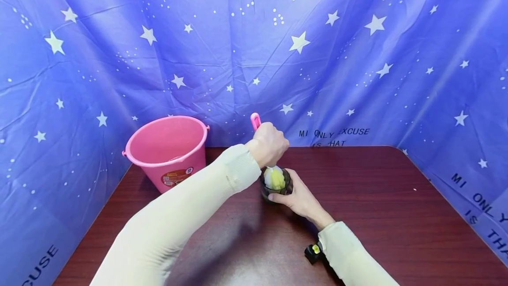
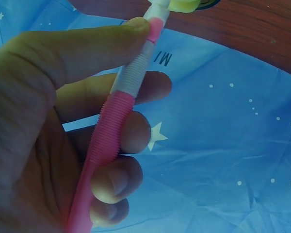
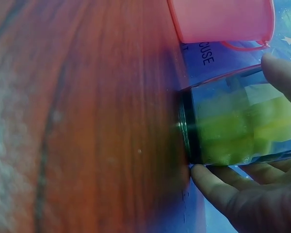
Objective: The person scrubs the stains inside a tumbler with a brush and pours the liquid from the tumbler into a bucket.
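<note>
My left hand (image 1: 269, 144) grips a sponge bottle brush by its pink-and-white ribbed handle (image 2: 111, 121); the fingers wrap it and the thumb lies along the white neck. The handle's pink looped end (image 1: 255, 121) sticks up behind the fist. Down inside a dark clear glass (image 3: 223, 109) sits the brush's yellow-green and white sponge head (image 1: 275, 178). From the right side, my right hand (image 1: 299, 197) holds the glass, thumb on the near wall and fingers round the far one. The glass's base is right at the tabletop.
A pink bucket (image 1: 170, 144) with a label stands at the back left of the dark red wooden table (image 1: 369, 197). Blue cloth (image 1: 238, 47) with white stars hangs behind and at both sides. A small black device (image 1: 312, 254) is by the right cuff.
</note>
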A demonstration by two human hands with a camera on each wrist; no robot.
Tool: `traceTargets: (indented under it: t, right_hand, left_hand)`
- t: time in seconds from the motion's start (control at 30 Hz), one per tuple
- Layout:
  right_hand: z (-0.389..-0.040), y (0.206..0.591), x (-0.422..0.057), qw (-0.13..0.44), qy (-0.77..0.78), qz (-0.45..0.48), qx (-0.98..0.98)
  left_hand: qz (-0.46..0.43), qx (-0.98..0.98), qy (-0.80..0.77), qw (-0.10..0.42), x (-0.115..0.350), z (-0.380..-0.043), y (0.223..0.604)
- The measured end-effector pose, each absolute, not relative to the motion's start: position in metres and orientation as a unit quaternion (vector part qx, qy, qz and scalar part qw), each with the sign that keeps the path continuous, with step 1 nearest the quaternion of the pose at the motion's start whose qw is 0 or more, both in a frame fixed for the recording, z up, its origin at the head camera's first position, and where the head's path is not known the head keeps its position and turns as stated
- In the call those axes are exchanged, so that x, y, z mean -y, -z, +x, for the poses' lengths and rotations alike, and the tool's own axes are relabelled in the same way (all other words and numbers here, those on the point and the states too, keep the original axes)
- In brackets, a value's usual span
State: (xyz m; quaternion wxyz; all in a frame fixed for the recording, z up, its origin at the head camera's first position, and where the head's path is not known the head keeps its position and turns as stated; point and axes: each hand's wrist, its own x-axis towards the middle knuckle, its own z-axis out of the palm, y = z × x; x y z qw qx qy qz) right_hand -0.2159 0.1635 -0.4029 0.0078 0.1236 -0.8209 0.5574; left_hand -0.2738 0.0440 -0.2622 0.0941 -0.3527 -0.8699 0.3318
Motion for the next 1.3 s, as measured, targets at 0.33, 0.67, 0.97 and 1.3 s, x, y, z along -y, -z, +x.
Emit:
traceTargets:
  t: [0.33, 0.67, 0.97, 1.3]
  right_hand:
    - [-0.216, 0.402, -0.163, 0.002, -0.564, 0.12, 0.817]
    - [-0.217, 0.405, -0.164, -0.01, -0.575, 0.13, 0.808]
    - [-0.216, 0.403, -0.164, -0.015, -0.569, 0.122, 0.813]
    - [-0.216, 0.402, -0.164, -0.011, -0.554, 0.123, 0.823]
  left_hand:
    - [-0.338, 0.875, -0.335, 0.083, -0.042, -0.273, 0.262]
    - [-0.337, 0.875, -0.339, 0.072, -0.036, -0.27, 0.261]
    - [-0.349, 0.872, -0.336, 0.073, -0.035, -0.263, 0.262]
    - [-0.362, 0.866, -0.334, 0.083, -0.036, -0.256, 0.261]
